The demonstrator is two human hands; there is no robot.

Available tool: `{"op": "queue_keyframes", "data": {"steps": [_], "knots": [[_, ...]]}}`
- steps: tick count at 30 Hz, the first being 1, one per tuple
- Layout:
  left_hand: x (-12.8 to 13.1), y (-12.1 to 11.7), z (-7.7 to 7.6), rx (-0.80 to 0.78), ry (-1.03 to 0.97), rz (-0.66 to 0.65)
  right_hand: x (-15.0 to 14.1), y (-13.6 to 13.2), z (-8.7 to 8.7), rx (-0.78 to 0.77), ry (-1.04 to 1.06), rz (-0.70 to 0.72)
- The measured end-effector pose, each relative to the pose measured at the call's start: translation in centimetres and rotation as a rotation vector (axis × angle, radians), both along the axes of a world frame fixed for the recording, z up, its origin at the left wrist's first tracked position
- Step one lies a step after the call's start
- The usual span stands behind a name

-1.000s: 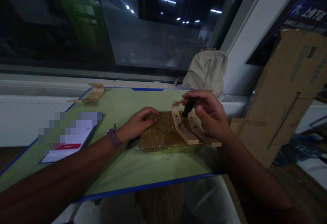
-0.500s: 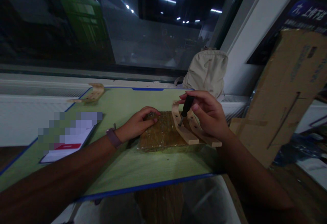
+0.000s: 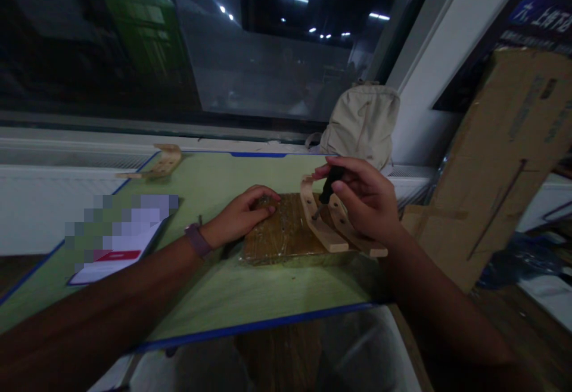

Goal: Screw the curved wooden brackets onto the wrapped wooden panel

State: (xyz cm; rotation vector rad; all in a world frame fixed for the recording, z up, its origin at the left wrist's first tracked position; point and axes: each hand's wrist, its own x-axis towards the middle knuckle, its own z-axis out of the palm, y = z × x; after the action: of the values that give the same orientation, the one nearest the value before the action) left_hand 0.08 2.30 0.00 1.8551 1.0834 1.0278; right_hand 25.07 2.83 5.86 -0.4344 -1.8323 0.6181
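My right hand (image 3: pixel 369 198) is closed around the black handle of a screwdriver (image 3: pixel 329 186). The shaft slants down to a hole in a curved light-wood piece (image 3: pixel 328 236), which lies on a brown board wrapped in clear plastic (image 3: pixel 277 231). Beside it, partly behind my right hand, is a second curved wood piece (image 3: pixel 357 238) with dark holes. My left hand (image 3: pixel 245 213) rests on the board's left side, its thumb and fingers apart and lying on the surface. A band circles my left wrist.
The board lies on a green table (image 3: pixel 268 296) with blue edging. Another curved wood piece (image 3: pixel 165 162) sits at the far left corner, near a partly blurred flat item (image 3: pixel 129 243). A pale backpack (image 3: pixel 364 124) stands behind; a large cardboard sheet (image 3: pixel 504 159) leans at right.
The screwdriver handle has turned and tilted slightly to the right as the fingers of my right hand shifted on it. My left hand and the wood pieces stay in place.
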Motion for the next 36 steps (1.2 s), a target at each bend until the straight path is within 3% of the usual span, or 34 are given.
{"op": "queue_keyframes", "data": {"steps": [5, 9, 11, 16, 22, 24, 29, 34, 36], "knots": [[-0.05, -0.04, -0.14, -0.005, -0.019, -0.007, 0.60, 0.62, 0.02, -0.002, 0.071, -0.113], [-0.09, 0.02, -0.23, -0.011, -0.023, -0.006, 0.84, 0.80, -0.31, 0.082, -0.025, -0.186], [-0.09, 0.05, -0.19, -0.001, -0.019, -0.004, 0.67, 0.55, -0.21, 0.076, -0.068, -0.140], [-0.01, -0.01, 0.00, 0.011, 0.006, 0.013, 0.27, 0.28, 0.18, -0.078, -0.026, 0.136], [0.08, 0.03, -0.09, 0.009, -0.008, 0.018, 0.47, 0.60, -0.15, 0.069, 0.054, -0.144], [0.03, 0.09, -0.14, 0.012, -0.003, 0.016, 0.44, 0.45, -0.05, 0.084, 0.048, -0.122], [-0.02, 0.05, -0.11, 0.006, -0.008, 0.013, 0.11, 0.33, 0.16, -0.043, 0.083, 0.050], [0.12, 0.04, -0.10, -0.018, -0.016, 0.017, 0.44, 0.72, -0.14, 0.096, 0.143, -0.142], [0.12, 0.06, -0.12, -0.012, -0.016, 0.015, 0.56, 0.60, -0.18, 0.087, 0.110, -0.080]]}}
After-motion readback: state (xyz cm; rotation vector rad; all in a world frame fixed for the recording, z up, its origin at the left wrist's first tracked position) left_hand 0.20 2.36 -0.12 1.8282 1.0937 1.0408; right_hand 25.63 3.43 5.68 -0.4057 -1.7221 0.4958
